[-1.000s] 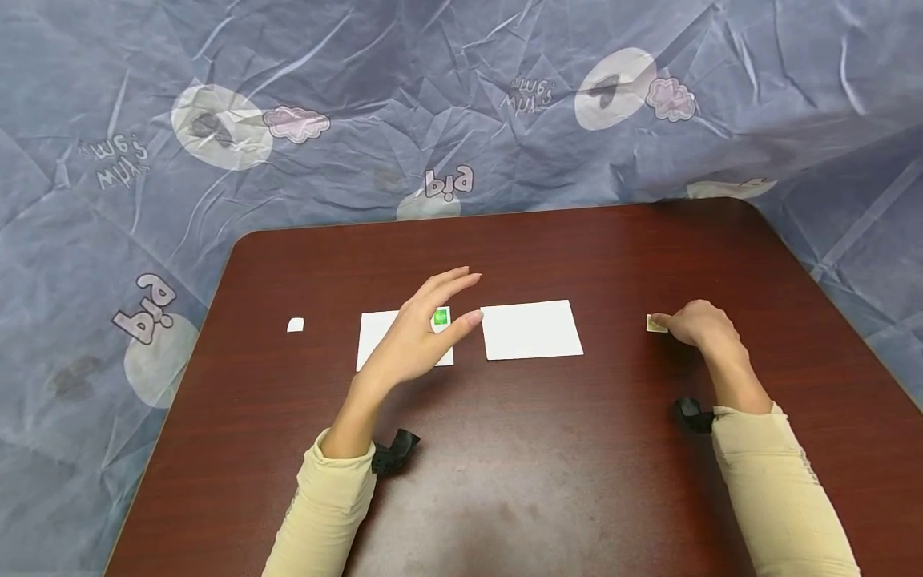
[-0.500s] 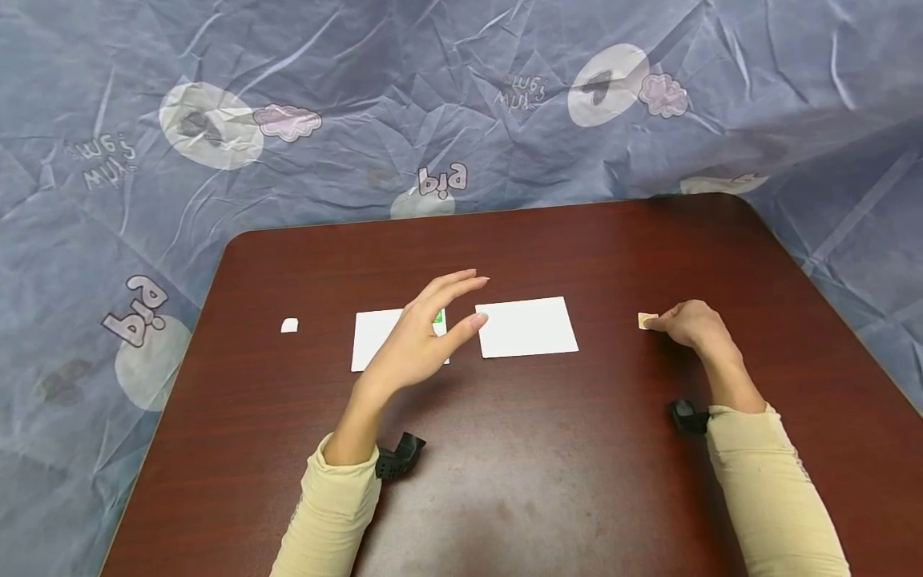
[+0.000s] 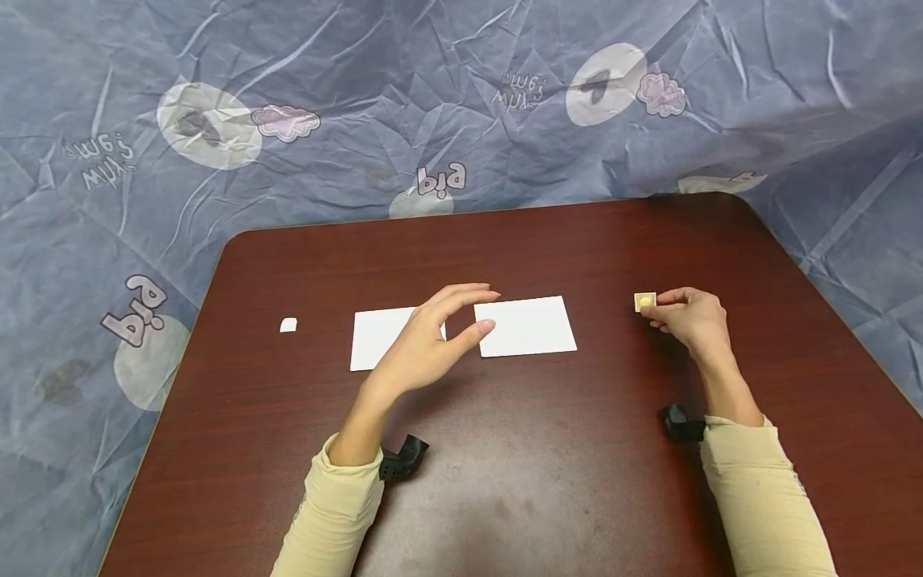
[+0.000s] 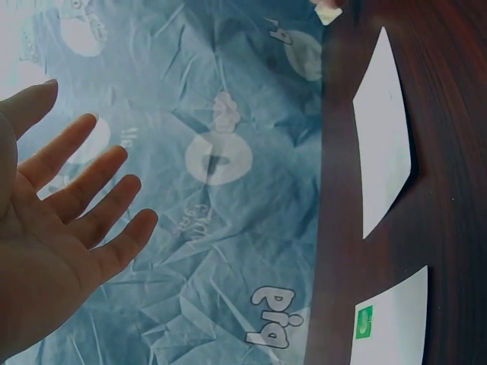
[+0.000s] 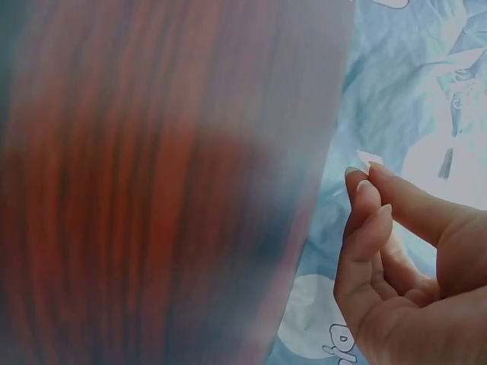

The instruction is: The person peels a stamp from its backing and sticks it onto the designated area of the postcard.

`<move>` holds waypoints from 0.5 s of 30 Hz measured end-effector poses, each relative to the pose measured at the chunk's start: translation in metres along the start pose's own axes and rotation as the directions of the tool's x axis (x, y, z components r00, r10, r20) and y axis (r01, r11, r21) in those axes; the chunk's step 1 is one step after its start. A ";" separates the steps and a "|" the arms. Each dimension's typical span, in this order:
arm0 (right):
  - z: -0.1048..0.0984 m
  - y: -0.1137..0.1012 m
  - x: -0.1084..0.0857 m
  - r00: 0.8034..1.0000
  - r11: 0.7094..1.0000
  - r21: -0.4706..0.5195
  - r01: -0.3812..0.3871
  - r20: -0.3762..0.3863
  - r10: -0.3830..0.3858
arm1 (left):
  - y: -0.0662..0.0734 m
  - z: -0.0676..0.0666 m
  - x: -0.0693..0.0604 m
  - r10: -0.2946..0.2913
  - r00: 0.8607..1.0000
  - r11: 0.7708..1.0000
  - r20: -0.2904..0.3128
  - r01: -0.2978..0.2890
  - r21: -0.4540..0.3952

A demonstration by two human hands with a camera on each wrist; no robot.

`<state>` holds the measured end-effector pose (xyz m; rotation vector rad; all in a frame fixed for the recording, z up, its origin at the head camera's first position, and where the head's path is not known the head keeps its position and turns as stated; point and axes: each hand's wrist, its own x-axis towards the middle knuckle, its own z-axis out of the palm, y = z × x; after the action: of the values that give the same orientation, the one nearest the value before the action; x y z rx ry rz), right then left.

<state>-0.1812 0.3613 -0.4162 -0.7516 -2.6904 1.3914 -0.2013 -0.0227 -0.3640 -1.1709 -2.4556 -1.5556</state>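
Between thumb and fingertips, my right hand (image 3: 695, 320) pinches a small yellow stamp-like square (image 3: 645, 302) above the right part of the table. The right wrist view shows the same small piece (image 5: 369, 158) at the fingertips of the hand (image 5: 403, 266). My left hand (image 3: 425, 344) hovers with fingers spread and holds nothing; it hides part of the left white card (image 3: 376, 335). That card bears a green stamp (image 4: 364, 322), seen in the left wrist view. To its right lies a second white card (image 3: 526, 327), with no stamp visible on it.
A small white piece (image 3: 288, 324) lies on the brown table (image 3: 534, 449) at the left. Behind the table's far edge hangs a blue patterned cloth (image 3: 346, 104). Black wrist devices are strapped on both arms.
My right hand has lifted the small yellow square off the table. My left hand has shifted slightly to the right, with its fingers still apart.
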 end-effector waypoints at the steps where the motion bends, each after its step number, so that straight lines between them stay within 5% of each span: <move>1: 0.001 -0.001 -0.001 1.000 1.000 0.028 -0.003 0.008 0.003 | 0.000 0.000 0.000 -0.004 1.000 1.000 0.004 0.004 -0.001; 10: 0.015 -0.022 -0.015 0.987 0.974 0.216 0.075 0.122 -0.103 | 0.000 0.009 0.002 -0.034 0.999 0.999 0.017 0.034 -0.005; 15: 0.027 -0.041 -0.027 0.974 0.958 0.264 0.112 0.163 -0.159 | 0.001 0.016 0.003 -0.055 0.998 0.998 -0.024 0.054 -0.009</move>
<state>-0.1800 0.3089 -0.3950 -0.4286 -2.5563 1.8012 -0.1972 -0.0083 -0.3700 -1.0880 -2.4885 -1.5850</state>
